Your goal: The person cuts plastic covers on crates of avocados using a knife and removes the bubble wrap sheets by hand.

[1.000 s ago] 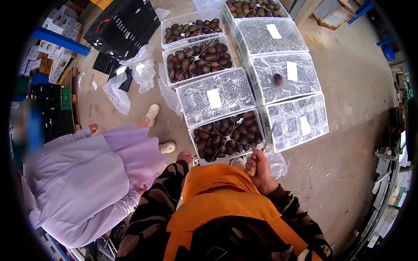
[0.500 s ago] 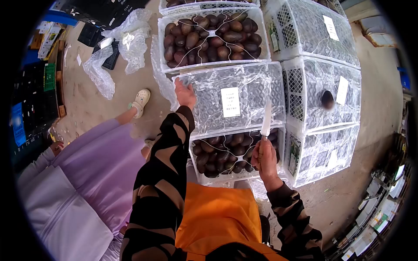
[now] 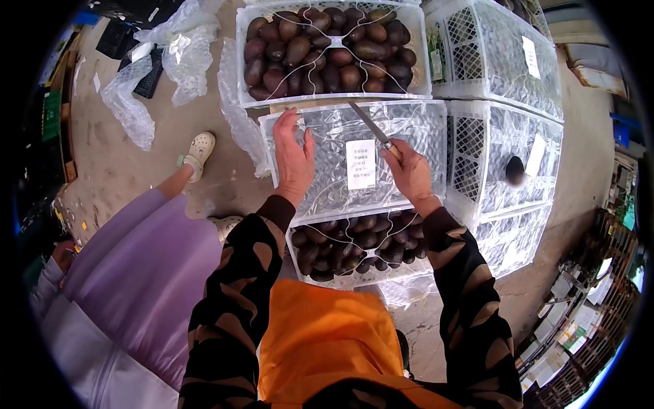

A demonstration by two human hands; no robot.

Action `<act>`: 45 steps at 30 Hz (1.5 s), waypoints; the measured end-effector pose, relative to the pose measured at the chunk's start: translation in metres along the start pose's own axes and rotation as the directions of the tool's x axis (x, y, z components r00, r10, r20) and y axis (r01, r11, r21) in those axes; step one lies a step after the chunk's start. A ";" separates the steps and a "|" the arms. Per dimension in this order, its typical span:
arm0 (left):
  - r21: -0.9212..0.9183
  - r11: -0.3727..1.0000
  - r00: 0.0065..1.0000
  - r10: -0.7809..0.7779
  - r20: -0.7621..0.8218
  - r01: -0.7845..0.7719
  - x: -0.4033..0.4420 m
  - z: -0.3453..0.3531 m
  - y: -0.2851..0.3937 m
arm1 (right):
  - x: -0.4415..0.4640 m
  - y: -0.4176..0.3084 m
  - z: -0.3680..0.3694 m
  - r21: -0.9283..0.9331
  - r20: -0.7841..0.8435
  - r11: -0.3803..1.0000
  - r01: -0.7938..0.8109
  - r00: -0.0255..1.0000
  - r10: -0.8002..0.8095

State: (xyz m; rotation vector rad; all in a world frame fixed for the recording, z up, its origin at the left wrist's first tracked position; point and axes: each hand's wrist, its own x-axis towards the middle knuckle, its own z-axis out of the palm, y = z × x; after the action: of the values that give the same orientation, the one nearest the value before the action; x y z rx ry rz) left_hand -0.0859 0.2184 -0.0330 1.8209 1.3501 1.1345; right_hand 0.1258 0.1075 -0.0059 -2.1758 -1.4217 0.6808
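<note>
In the head view my right hand (image 3: 411, 174) grips a knife (image 3: 370, 125) by its handle. The blade points up and left, with its tip near the far edge of a crate wrapped in bubble wrap (image 3: 327, 184). A printed white label (image 3: 361, 165) is stuck on that wrap. Over the wrapped crate's left part is my left hand (image 3: 294, 155), fingers apart and holding nothing; whether it touches the wrap I cannot tell. Avocados fill an uncovered crate (image 3: 334, 58) beyond, and more avocados (image 3: 361, 245) show in the crate nearest me, both under white cords.
More wrapped crates (image 3: 518, 146) stand on the right, one with a single avocado (image 3: 515, 170) on top. Loose bubble wrap (image 3: 187, 58) lies on the floor at left. A person in a lilac skirt (image 3: 143, 245) stands close on my left.
The knife has moved up and left over the wrapped crate and its blade has tilted left. My left hand has moved slightly right from the crate's left edge. The view has shifted slightly.
</note>
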 end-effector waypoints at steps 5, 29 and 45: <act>0.640 0.740 0.920 -0.370 0.130 0.208 -0.013 0.073 -0.028 | 0.063 -0.005 -0.005 -0.304 0.102 0.910 0.282 0.959 -0.264; -0.011 0.997 0.949 -0.070 0.307 0.077 -0.037 0.088 0.016 | 0.048 0.046 -0.115 -0.384 0.088 0.919 0.085 0.995 -0.055; 0.321 0.940 0.954 -0.194 0.230 0.114 -0.033 0.140 0.006 | 0.116 0.016 -0.063 -0.643 0.402 0.689 0.333 0.913 -0.066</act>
State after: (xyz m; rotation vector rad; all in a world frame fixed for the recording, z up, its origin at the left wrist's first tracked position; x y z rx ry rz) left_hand 0.0374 0.1883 -0.1016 1.9531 1.5433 0.6041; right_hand 0.2161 0.2022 0.0153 -2.4398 -2.4028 0.4980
